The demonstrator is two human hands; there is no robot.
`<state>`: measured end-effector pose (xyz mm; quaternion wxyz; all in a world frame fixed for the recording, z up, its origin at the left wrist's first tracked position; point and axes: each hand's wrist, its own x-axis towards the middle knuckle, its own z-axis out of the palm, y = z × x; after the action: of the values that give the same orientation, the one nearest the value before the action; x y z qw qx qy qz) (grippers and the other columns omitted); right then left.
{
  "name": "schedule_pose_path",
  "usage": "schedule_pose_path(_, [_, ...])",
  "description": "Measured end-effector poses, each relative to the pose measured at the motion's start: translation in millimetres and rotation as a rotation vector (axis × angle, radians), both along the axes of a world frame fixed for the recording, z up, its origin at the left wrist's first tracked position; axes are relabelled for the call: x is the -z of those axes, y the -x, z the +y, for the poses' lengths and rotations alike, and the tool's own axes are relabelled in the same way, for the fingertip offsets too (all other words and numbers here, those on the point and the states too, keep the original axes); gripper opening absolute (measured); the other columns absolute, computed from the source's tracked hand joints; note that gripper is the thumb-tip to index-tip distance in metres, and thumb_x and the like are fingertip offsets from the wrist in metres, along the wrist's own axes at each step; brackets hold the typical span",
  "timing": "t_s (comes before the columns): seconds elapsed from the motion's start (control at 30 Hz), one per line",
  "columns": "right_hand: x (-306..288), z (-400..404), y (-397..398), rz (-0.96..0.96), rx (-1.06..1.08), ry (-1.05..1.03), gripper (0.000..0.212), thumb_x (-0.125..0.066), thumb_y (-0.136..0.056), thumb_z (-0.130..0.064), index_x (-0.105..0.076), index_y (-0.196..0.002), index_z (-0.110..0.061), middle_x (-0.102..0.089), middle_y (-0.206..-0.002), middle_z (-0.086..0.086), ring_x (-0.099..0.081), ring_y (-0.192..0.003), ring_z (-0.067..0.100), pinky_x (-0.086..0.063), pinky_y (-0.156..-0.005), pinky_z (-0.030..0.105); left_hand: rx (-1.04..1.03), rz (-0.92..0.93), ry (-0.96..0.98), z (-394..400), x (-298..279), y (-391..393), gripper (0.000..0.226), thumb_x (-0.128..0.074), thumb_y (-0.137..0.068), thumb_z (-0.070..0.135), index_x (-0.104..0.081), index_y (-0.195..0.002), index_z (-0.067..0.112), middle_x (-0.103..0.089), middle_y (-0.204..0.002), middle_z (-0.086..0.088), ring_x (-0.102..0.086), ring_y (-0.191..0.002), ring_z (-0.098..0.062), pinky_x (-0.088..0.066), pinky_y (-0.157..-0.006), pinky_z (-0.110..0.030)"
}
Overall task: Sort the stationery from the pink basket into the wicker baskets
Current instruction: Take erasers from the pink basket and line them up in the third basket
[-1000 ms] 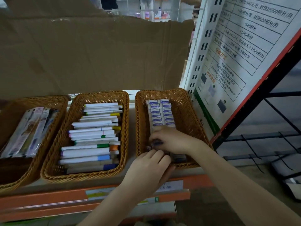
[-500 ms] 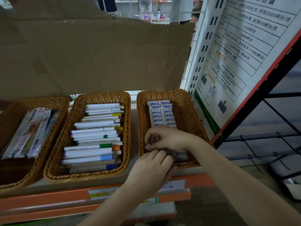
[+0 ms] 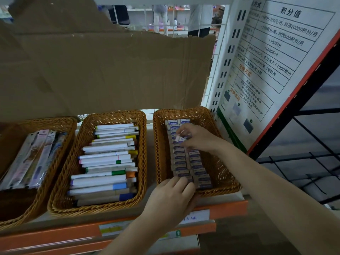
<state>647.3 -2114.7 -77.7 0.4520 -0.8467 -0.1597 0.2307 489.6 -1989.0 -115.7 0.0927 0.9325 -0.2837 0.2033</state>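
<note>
**Right hand shifts up the eraser rows**

We face an orange-edged shelf [image 3: 228, 208] backed by torn cardboard [image 3: 110, 70], with a printed notice board [image 3: 266, 70] leaning at the right. Three wicker baskets sit side by side on it: the left basket [image 3: 60, 126] holds packaged pens, the middle basket [image 3: 114, 115] a stack of markers [image 3: 108, 162], and the right basket [image 3: 220, 173] two rows of boxed erasers [image 3: 181, 162].

Half a second ago our right hand [image 3: 198, 138] lay low over the near rows; now it sits farther back in that basket, its fingers pinching a single eraser [image 3: 179, 138] lifted just above the rows. Our left hand [image 3: 171, 196] has kept its place at the basket's near rim, fingers curled, fingertips [image 3: 181, 181] touching the nearest erasers. Whether it grips one we cannot tell. The nearer rows, once hidden, now show.
</note>
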Motion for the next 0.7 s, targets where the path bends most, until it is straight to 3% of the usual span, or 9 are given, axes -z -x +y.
schedule_pose_path(0.13, [5.2, 9.1, -21.3, -0.402, -0.059, 0.175, 0.027, -0.059, -0.089, -0.005, -0.057, -0.115, -0.010, -0.058, -0.124, 0.010, -0.055, -0.114, 0.019, -0.047, -0.089, 0.025, 0.004, 0.009, 0.004, -0.2, 1.5, 0.0, 0.029, -0.041, -0.089, 0.037, -0.065, -0.082, 0.022, -0.063, -0.078, 0.007, -0.061, -0.068, -0.011, -0.051, -0.056, -0.020])
schedule_pose_path(0.23, [12.1, 15.4, -34.5, -0.570, -0.119, 0.297, 0.028, -0.058, -0.090, -0.006, -0.060, -0.117, -0.010, -0.060, -0.123, 0.008, -0.053, -0.117, 0.019, -0.043, -0.098, 0.028, 0.009, -0.004, 0.013, 0.1, 2.0, -0.5, 0.027, -0.042, -0.089, 0.036, -0.064, -0.081, 0.022, -0.063, -0.077, 0.007, -0.061, -0.068, -0.011, -0.050, -0.056, -0.020])
schedule_pose_path(0.4, [22.3, 22.9, -43.0, -0.661, -0.166, 0.320, 0.028, -0.059, -0.089, -0.006, -0.062, -0.116, -0.012, -0.045, -0.105, -0.004, -0.045, -0.106, 0.013, -0.033, -0.086, 0.019, 0.007, -0.042, 0.014, 0.2, 2.3, -1.3, 0.029, -0.042, -0.090, 0.037, -0.065, -0.080, 0.022, -0.063, -0.076, 0.006, -0.060, -0.068, -0.011, -0.048, -0.056, -0.021])
schedule_pose_path(0.7, [28.9, 25.8, -44.8, -0.693, -0.147, 0.374, 0.024, -0.062, -0.087, -0.010, -0.062, -0.111, -0.013, -0.054, -0.112, 0.002, -0.048, -0.106, 0.014, -0.035, -0.085, 0.019, 0.000, -0.055, 0.029, 0.8, 5.7, -1.4, 0.029, -0.041, -0.091, 0.037, -0.065, -0.083, 0.022, -0.064, -0.079, 0.006, -0.060, -0.069, -0.011, -0.047, -0.057, -0.021])
